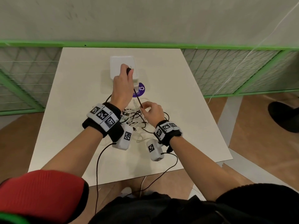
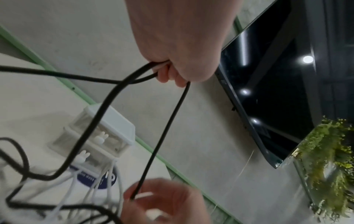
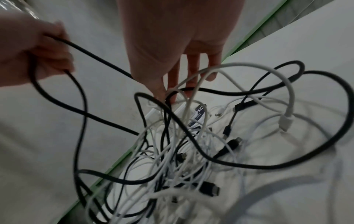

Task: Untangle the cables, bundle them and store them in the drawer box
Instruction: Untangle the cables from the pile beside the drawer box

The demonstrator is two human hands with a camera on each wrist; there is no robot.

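Note:
A tangle of black and white cables (image 1: pixel 134 120) lies mid-table; in the right wrist view it fills the lower part (image 3: pixel 182 151). My left hand (image 1: pixel 126 70) is raised over the white drawer box (image 1: pixel 119 62) and grips loops of a black cable (image 2: pixel 164 136) in curled fingers (image 2: pixel 168 75). A taut stretch of that black cable (image 1: pixel 137 99) runs down to my right hand (image 1: pixel 145 107), which pinches it just above the tangle. The right wrist view shows the other right fingers (image 3: pixel 191 75) hanging straight among the white loops. The box (image 2: pixel 107 133) has two clear drawers with small rabbit knobs.
A round blue sticker (image 1: pixel 140 91) lies on the white table (image 1: pixel 186 110) in front of the box. A green mesh fence (image 1: pixel 226 65) runs behind the table. A dark round object (image 1: pixel 284 117) sits on the floor at right. A dark screen (image 2: pixel 268 91) hangs on the wall.

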